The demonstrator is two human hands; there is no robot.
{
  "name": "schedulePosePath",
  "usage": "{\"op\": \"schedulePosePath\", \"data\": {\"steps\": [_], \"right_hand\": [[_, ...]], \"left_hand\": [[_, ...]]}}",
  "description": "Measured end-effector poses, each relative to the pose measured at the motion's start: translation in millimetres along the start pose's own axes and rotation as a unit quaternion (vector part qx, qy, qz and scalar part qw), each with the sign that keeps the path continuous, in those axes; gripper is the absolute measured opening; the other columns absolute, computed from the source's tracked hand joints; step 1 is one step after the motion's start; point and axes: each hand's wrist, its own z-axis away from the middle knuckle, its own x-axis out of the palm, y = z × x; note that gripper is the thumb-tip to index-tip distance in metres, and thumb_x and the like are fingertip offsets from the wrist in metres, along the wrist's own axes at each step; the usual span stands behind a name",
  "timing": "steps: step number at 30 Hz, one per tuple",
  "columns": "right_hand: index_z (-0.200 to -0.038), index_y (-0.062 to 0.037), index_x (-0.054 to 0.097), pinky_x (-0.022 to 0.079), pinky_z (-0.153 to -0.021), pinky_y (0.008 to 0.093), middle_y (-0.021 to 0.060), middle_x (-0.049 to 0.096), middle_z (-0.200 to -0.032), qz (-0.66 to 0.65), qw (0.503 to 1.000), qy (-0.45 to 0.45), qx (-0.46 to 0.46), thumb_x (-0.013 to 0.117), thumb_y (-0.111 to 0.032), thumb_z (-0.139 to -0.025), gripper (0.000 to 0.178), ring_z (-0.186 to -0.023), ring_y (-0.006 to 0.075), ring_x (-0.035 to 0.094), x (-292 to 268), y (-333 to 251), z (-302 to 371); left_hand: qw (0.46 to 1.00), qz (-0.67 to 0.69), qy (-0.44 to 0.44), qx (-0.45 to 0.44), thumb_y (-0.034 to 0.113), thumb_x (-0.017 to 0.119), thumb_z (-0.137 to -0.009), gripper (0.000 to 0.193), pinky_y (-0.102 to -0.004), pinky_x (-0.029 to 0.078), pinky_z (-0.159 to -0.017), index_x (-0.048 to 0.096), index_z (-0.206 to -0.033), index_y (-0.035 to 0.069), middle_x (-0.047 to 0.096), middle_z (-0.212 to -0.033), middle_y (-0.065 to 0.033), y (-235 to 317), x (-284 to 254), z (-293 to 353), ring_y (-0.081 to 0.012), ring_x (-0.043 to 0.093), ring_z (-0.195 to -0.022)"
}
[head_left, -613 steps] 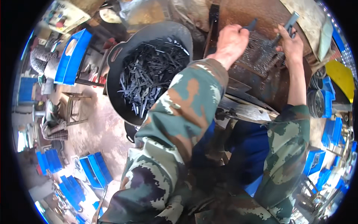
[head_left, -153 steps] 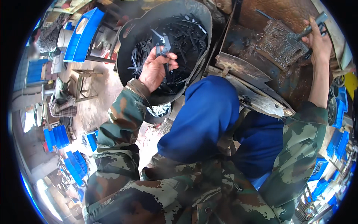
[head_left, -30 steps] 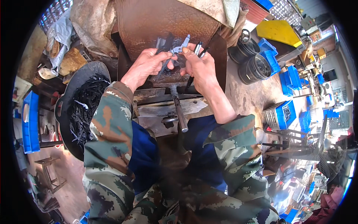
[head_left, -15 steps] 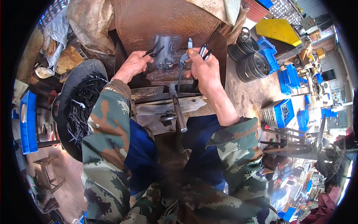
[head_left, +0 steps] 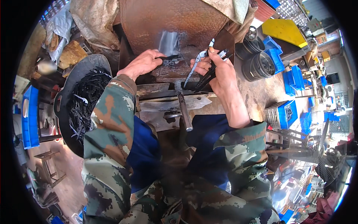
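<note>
My left hand (head_left: 141, 64) is closed on a dark flat metal piece (head_left: 168, 58), its far end at the lower end of a whitish blurred streak (head_left: 169, 43), perhaps a spinning wheel. To the right, my right hand (head_left: 220, 71) is closed around several similar pieces. One is a curved metal piece (head_left: 194, 69) with a bright silvery face; the black ones (head_left: 204, 81) point down toward me. Between the hands and my lap, a metal bar (head_left: 184, 112) sticks out from the work stand. Exact shapes of the held pieces are partly hidden by fingers.
A black basin (head_left: 61, 112) heaped with dark metal pieces stands left of my forearm. Two black buckets (head_left: 258, 66) are at the right. Beyond them are blue bins (head_left: 292, 80), a blue and white crate (head_left: 287, 115) and a fan (head_left: 317, 153). A rusty brown sheet (head_left: 167, 16) rises behind the streak.
My left hand has brought its metal piece lower and right, to the streak's lower end. My right hand has shifted right, and its pieces are tilted differently. The view has shifted slightly.
</note>
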Motion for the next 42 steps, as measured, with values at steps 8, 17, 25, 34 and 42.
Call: {"op": "schedulePosePath", "data": {"steps": [8,17,25,34,42], "right_hand": [[-0.101,-0.0007,0.052,0.063,-0.067,0.0441,0.0109,0.060,-0.086,-0.077,0.992,0.090,0.039,0.057,-0.024,-0.102,0.024,-0.068,0.0259,0.066,-2,-1,8],[-0.082,-0.0055,0.063,0.038,-0.040,0.0283,0.0020,0.060,-0.068,0.143,0.990,-0.014,-0.006,0.071,-0.021,-0.094,0.021,-0.042,0.0068,0.043,-18,14,36],[-0.110,-0.0059,0.067,0.054,-0.088,0.0325,0.0054,0.071,-0.115,0.500,0.782,-0.273,-0.254,0.069,-0.001,-0.083,0.027,-0.111,0.0230,0.066,-43,41,63],[-0.114,-0.0057,0.065,0.056,-0.083,0.0357,0.0079,0.067,-0.125,0.507,0.748,-0.324,-0.280,0.076,-0.002,-0.079,0.037,-0.110,0.0258,0.066,-37,52,67],[-0.107,-0.0054,0.069,0.044,-0.046,0.0214,0.0005,0.067,-0.089,0.294,0.940,-0.118,-0.126,0.079,-0.009,-0.084,0.025,-0.057,0.0046,0.054,23,25,33]], "left_hand": [[0.994,-0.102,0.045,-0.010,0.013,0.056,-0.089,0.030,-0.0372,0.049,-0.086,0.070,-0.114,0.003,0.068,-0.100,-0.0157,39,-13,9,-0.0315,0.064,-0.093],[0.988,0.113,0.050,-0.090,0.023,0.048,-0.100,0.030,-0.0282,0.051,-0.071,0.059,-0.117,0.001,0.065,-0.096,-0.0064,42,-25,18,-0.0138,0.062,-0.080],[0.982,0.016,0.136,-0.132,0.025,0.050,-0.098,0.036,-0.0307,0.051,-0.064,0.057,-0.124,0.001,0.066,-0.097,-0.0101,38,-31,26,-0.0154,0.064,-0.076],[0.971,0.017,0.181,-0.154,0.024,0.049,-0.098,0.034,-0.0312,0.053,-0.070,0.058,-0.121,0.000,0.068,-0.094,-0.0106,45,-35,21,-0.0178,0.067,-0.081],[0.906,0.114,0.406,-0.036,0.034,0.048,-0.095,0.039,-0.0422,0.050,-0.091,0.064,-0.116,0.006,0.072,-0.100,-0.0169,31,-41,3,-0.0364,0.066,-0.101]]}}
